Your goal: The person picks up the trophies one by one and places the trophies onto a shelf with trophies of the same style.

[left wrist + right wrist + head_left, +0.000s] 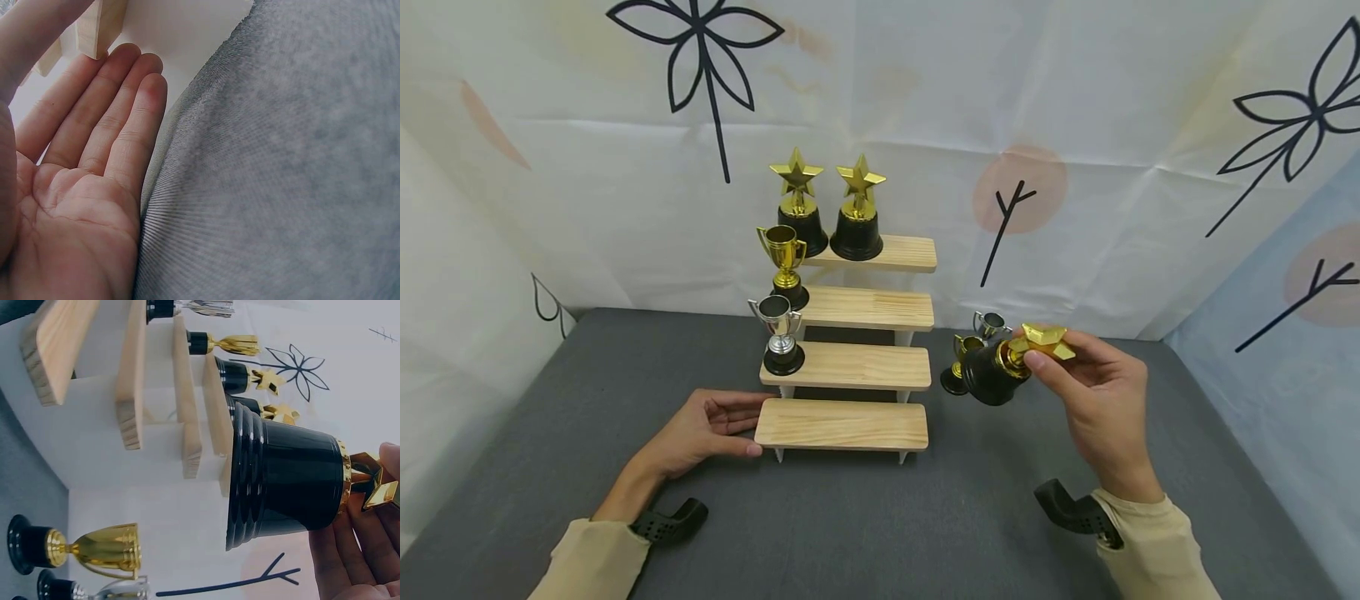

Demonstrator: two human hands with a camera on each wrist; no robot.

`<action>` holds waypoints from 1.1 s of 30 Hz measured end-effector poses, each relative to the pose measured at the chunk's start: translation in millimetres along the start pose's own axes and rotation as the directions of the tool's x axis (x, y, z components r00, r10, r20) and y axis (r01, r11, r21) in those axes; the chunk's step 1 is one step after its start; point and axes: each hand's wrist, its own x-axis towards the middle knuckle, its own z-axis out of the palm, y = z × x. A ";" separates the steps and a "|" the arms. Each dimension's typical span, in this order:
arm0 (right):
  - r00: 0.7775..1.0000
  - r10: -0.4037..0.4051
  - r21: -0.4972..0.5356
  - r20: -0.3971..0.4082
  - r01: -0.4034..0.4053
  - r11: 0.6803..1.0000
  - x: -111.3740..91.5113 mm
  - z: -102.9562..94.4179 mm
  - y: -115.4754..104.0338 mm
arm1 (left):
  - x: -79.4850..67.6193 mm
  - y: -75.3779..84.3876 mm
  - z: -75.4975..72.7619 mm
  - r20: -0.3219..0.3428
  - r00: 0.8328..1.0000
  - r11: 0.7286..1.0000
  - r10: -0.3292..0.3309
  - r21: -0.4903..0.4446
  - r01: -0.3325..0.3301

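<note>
My right hand [1101,400] pinches a star trophy [992,377] by its gold star, tilted, with its black base pointing left. In the right wrist view that black base [290,475] is large and close, apart from the steps. At the left end of the lowest step of a wooden stand [842,427] is my left hand [711,429], its fingers fairly straight. The left wrist view shows its palm and fingertips [152,94] by a wooden edge. Two star trophies [797,200] stand on the top step. A gold cup [784,258] and a silver cup [780,325] stand on the steps below, at the left.
Behind the held trophy, a gold cup [955,379] and a silver cup [988,323] stand on the grey table [850,533], right of the stand. A white patterned cloth [910,100] hangs behind the table.
</note>
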 end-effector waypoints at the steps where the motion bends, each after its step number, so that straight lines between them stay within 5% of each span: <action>1: 1.000 0.000 -0.001 -0.001 0.000 1.000 1.6 1.1 -0.3 | -0.2 -0.1 -0.1 -0.003 1.000 1.000 -0.003 0.004 0.003; 12: 1.000 -0.007 0.057 0.028 0.005 0.998 23.5 10.8 1.8 | 0.2 1.5 0.8 -0.026 0.999 0.999 -0.027 0.017 0.028; 19: 1.000 -0.002 0.077 0.029 0.000 0.997 38.3 19.7 3.4 | -0.5 0.1 0.0 0.010 1.000 1.000 0.021 -0.011 -0.021; 33: 0.997 0.016 -0.091 0.077 -0.009 0.996 59.5 31.4 9.8 | -0.2 -1.0 -0.1 0.017 1.000 1.000 0.023 -0.012 -0.023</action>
